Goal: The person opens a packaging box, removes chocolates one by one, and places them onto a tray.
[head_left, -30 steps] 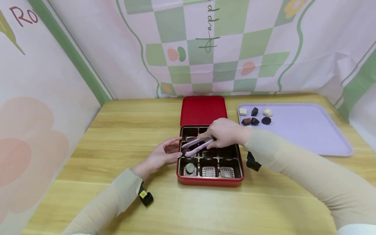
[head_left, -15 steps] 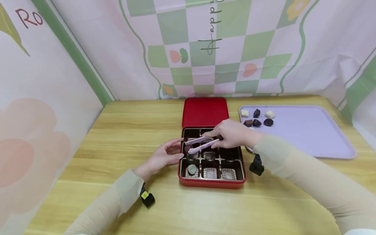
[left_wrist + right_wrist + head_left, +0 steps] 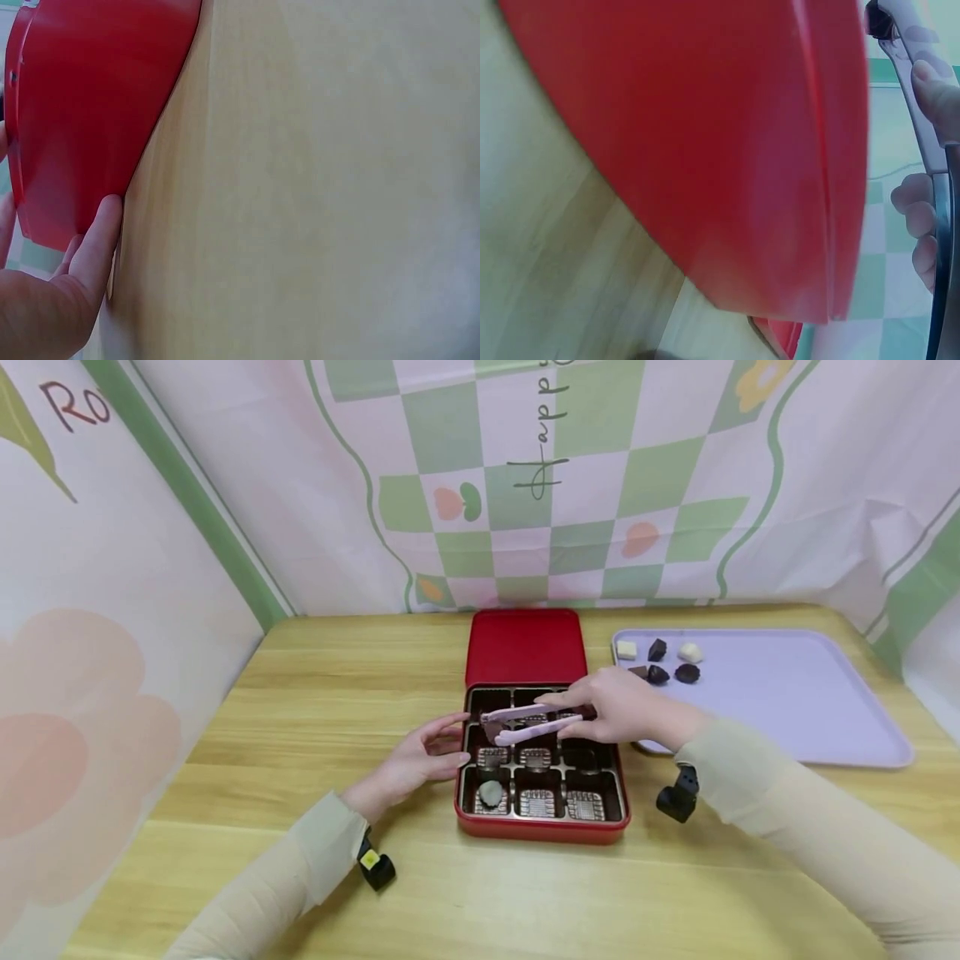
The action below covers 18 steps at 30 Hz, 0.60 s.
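Note:
My right hand (image 3: 626,706) grips pale purple tongs (image 3: 538,729) above the left part of a red tin (image 3: 543,829). Between the tong tips is a dark brown chocolate (image 3: 492,731), also seen as a dark piece (image 3: 880,22) in the right wrist view. The tin's brown insert is divided into several compartments. A pale chocolate (image 3: 491,792) lies in its near-left compartment. My left hand (image 3: 420,762) rests against the tin's left side, thumb and fingers spread apart; in the left wrist view a straight finger (image 3: 99,244) touches the red wall.
The tin's red lid (image 3: 527,647) lies folded back behind it. To the right, a lilac tray (image 3: 787,702) carries several white and dark chocolates (image 3: 657,674) in its left corner. A patterned cloth (image 3: 450,435) hangs behind the wooden table (image 3: 360,668).
My right hand and the tongs have moved right and slightly up, with the dark chocolate between the tips. The left hand keeps its place at the tin. The head view shifted slightly.

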{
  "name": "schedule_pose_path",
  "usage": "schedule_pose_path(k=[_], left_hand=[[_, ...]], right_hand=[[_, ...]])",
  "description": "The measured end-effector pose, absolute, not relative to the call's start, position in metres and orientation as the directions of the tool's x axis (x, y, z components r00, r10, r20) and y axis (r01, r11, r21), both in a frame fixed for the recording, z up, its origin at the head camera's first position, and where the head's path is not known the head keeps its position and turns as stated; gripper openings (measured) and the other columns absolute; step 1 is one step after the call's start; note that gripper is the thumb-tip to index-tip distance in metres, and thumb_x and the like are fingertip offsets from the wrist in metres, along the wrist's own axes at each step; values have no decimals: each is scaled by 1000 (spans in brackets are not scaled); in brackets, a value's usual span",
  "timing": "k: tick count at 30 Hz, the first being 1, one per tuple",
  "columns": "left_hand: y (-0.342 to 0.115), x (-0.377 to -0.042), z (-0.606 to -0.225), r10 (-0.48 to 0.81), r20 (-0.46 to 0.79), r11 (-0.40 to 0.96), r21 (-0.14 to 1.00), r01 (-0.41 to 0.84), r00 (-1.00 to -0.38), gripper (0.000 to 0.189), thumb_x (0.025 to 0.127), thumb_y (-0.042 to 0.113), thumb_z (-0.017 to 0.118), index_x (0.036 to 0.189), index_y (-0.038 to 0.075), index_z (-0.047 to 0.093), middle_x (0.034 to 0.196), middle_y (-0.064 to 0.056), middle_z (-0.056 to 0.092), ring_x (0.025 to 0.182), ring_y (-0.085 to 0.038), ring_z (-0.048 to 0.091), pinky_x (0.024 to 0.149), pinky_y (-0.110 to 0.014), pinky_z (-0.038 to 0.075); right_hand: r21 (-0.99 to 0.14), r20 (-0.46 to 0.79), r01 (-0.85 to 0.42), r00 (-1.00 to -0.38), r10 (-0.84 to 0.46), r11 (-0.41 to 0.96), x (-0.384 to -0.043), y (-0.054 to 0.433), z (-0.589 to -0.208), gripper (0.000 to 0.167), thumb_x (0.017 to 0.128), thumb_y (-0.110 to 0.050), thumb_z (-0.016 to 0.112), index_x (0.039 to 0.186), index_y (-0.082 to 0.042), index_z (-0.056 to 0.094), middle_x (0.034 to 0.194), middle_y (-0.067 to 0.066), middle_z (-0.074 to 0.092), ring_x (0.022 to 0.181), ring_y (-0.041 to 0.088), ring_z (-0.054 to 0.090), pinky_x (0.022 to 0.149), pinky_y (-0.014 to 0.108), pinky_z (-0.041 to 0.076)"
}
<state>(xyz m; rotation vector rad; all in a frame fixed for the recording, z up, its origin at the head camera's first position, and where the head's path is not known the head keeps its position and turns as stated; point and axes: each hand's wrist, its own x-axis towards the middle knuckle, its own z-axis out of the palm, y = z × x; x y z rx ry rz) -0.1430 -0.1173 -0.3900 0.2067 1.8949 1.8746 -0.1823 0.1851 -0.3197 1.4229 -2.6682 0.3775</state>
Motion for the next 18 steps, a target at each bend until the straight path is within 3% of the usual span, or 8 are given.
schedule_pose_path(k=[2,10,15,18], left_hand=[[-117,-143,-390,423,-217,56,975,-214,-880,65,87,-4,60,145,10,36,140,-23,40,117,-27,51,89,-37,56],[-117,-144,-392,424,-222,51,974,-222,-878,66,86,-4,60,146,10,35,140,-23,40,117,-26,51,90,-37,55],[-117,-143,-392,427,-217,46,975,-218,-878,66,86,-4,60,146,11,36,140,-22,40,115,-24,52,90,-36,55],[-117,-143,-390,431,-214,54,976,-212,-877,66,87,-3,60,146,10,35,139,-23,39,115,-24,52,90,-36,55]], right_hand=[[-170,243,-832,-555,-796,528,-180,191,-321,43,79,-28,75,120,-16,67,87,2,73,52,1,32,49,19,33],[-140,394,-882,-467,-792,450,-167,216,-332,45,74,-25,78,116,-13,69,78,-6,71,58,-4,43,50,16,38],[-123,429,-883,-459,-778,452,-161,227,-337,44,73,-26,78,113,-10,70,85,0,74,65,6,62,55,23,51],[-134,435,-878,-469,-769,459,-158,235,-338,43,74,-28,77,111,-8,70,83,1,74,65,6,63,56,23,53]])
